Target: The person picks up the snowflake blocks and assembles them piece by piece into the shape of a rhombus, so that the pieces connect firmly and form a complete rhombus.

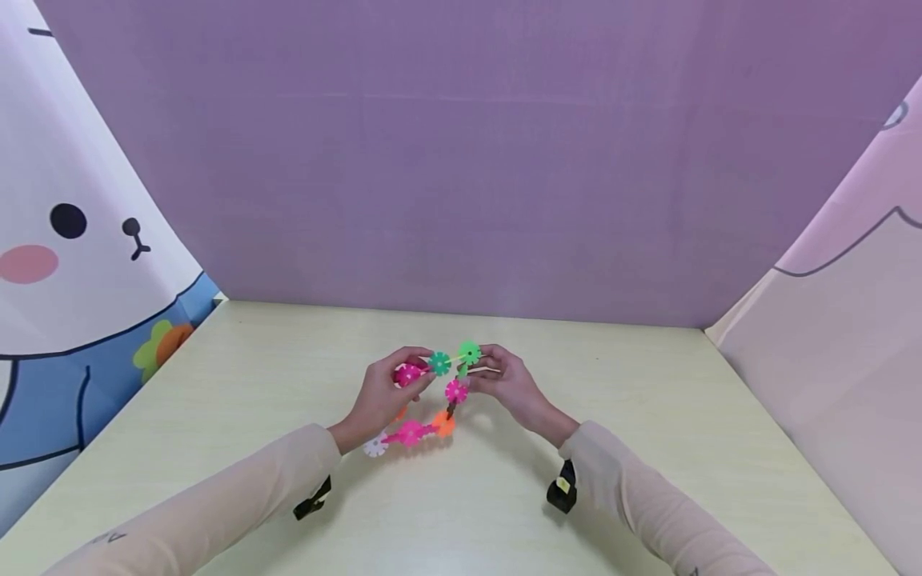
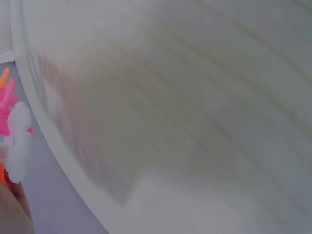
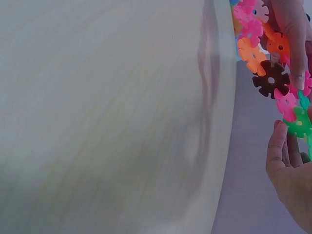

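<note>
A loop of flower-shaped interlocking plastic discs hangs between both hands above the table. Its pieces are pink, white, orange, dark brown, teal and green. My left hand pinches the loop near a magenta disc and the teal disc, at its upper left. At the upper right, my right hand grips it by the green discs. The right wrist view shows fingertips at a green disc, with the brown disc just above. A white disc shows at the left wrist view's edge.
The pale wooden table spreads around the hands. A purple cloth panel stands along its back edge. Printed curtains flank it, a cartoon animal on the left and a pink one on the right.
</note>
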The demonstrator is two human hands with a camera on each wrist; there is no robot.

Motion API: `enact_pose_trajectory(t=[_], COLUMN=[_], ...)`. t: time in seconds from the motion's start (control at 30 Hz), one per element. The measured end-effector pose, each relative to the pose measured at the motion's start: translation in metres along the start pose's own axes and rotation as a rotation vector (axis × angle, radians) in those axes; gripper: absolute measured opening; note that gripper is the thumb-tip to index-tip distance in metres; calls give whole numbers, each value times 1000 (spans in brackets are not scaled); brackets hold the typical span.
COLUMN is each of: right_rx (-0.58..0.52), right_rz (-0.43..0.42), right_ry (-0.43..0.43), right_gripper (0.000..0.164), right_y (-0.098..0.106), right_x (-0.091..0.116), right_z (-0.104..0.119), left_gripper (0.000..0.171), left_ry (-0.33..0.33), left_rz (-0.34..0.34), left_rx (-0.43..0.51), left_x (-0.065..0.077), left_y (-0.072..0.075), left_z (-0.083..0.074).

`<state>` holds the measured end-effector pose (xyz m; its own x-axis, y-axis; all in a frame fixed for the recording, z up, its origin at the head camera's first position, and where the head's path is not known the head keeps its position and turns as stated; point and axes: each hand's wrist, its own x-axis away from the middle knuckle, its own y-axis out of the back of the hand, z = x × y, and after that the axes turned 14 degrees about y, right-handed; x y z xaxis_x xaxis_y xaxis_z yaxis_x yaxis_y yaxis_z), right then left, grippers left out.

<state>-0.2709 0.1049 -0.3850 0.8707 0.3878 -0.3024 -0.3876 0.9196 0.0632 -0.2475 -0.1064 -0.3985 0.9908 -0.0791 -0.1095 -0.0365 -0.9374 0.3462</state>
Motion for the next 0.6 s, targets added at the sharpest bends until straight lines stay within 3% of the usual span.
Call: enact_pose_trajectory(t=[0.43,0.6], right_rx=[31,23], right_rz=[-61,-79], right_ry=[-13,2], right_gripper=[42,49], right_y=[-3,-4], right_x=[1,2], right_z=[0,-3], left_gripper=[31,31], left_ry=[-18,-17], left_rz=[12,9], left_rx=[-4,4], left_x=[2,3], left_y=[-2,-4], left_z=[-2,-2])
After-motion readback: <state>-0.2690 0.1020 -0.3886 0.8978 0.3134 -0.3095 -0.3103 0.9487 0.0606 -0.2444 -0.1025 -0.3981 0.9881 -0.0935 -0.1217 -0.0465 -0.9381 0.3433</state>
